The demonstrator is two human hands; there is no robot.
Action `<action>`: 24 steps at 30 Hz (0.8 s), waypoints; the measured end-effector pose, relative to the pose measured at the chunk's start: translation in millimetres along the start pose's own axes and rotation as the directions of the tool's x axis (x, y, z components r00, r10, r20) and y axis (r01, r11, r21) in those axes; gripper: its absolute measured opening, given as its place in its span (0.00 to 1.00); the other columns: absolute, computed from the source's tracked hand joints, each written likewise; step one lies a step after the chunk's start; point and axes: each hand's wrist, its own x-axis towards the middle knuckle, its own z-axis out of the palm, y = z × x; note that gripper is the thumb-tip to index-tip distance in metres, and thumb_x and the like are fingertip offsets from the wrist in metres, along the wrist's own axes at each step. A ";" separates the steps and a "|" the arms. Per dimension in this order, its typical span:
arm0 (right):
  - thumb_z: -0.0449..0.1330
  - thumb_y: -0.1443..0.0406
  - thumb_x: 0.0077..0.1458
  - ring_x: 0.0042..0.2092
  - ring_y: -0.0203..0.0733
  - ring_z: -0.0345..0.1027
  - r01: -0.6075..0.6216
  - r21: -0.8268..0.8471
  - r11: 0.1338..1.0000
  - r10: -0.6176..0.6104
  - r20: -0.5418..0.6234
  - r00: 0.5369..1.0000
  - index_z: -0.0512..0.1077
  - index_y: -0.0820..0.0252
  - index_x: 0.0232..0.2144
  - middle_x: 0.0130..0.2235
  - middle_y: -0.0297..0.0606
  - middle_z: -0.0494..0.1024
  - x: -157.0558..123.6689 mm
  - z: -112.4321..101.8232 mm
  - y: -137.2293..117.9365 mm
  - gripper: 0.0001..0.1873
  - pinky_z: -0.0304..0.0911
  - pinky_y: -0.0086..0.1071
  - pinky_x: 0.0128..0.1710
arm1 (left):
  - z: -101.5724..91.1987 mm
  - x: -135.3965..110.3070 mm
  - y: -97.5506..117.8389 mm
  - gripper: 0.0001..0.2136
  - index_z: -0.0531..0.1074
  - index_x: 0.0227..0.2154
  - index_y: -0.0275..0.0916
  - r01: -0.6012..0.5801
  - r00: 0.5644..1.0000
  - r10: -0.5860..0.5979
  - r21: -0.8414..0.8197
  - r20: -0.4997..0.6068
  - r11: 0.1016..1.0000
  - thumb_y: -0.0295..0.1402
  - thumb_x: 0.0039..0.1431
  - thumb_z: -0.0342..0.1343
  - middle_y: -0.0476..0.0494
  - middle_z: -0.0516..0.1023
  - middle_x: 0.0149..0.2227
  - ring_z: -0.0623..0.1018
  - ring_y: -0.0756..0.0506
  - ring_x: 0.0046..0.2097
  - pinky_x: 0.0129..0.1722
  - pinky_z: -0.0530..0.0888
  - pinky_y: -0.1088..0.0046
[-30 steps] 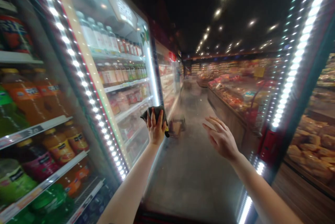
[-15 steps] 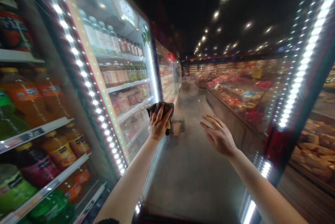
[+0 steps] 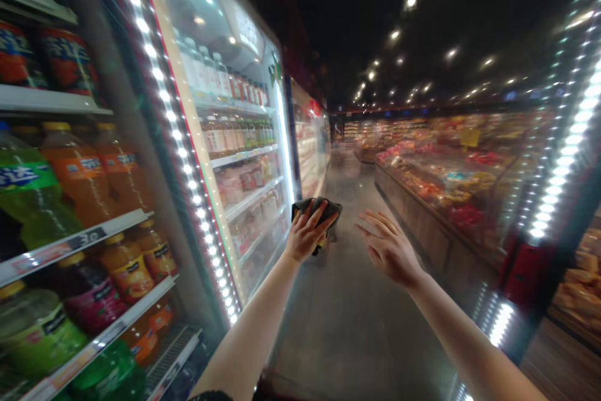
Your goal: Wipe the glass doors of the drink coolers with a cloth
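Note:
My left hand (image 3: 307, 235) presses a dark grey cloth (image 3: 318, 207) flat against the glass door (image 3: 347, 313) of an open drinks fridge, fingers spread over the cloth. A little to the right, my right hand (image 3: 387, 248) is open with fingers stretched out, near or on the same glass and holding nothing. The two hands are about a hand's width apart. Both forearms reach in from the bottom of the view.
On the left, fridge shelves (image 3: 70, 241) hold orange, green and dark drink bottles beside a strip of white LEDs (image 3: 188, 163). Another LED strip (image 3: 558, 182) runs down the door's right edge. A supermarket aisle with display counters (image 3: 436, 188) shows beyond.
My left hand has slid the cloth to the right across the glass, closer to my right hand, which has barely moved. The view has shifted slightly to the left.

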 end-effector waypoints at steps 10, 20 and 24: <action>0.54 0.72 0.61 0.64 0.52 0.65 0.007 -0.013 1.000 -0.006 0.045 0.999 0.75 0.56 0.55 0.60 0.46 0.74 -12.3 23.2 -21.4 0.22 0.64 0.55 0.64 | 20.4 -97.6 8.6 0.37 0.54 0.70 0.54 0.292 0.953 -0.285 0.066 -0.100 0.954 0.25 0.60 0.59 0.43 0.52 0.74 0.55 0.31 0.72 0.66 0.66 0.51; 0.54 0.70 0.63 0.64 0.51 0.65 0.034 0.009 0.999 -0.033 -0.011 0.999 0.75 0.54 0.57 0.61 0.45 0.74 19.3 44.5 -49.7 0.22 0.64 0.54 0.63 | -27.9 -58.3 -92.2 0.31 0.60 0.68 0.53 0.422 0.892 -0.412 0.012 -0.186 0.907 0.24 0.63 0.53 0.46 0.49 0.74 0.54 0.34 0.73 0.68 0.64 0.52; 0.54 0.71 0.62 0.64 0.52 0.65 0.017 0.010 1.000 -0.017 0.001 1.000 0.75 0.55 0.56 0.60 0.45 0.74 13.6 53.1 -59.2 0.22 0.64 0.55 0.63 | -17.4 -112.8 -90.1 0.34 0.55 0.70 0.51 0.474 0.864 -0.461 0.017 -0.204 0.881 0.24 0.63 0.53 0.42 0.49 0.74 0.54 0.33 0.73 0.66 0.66 0.50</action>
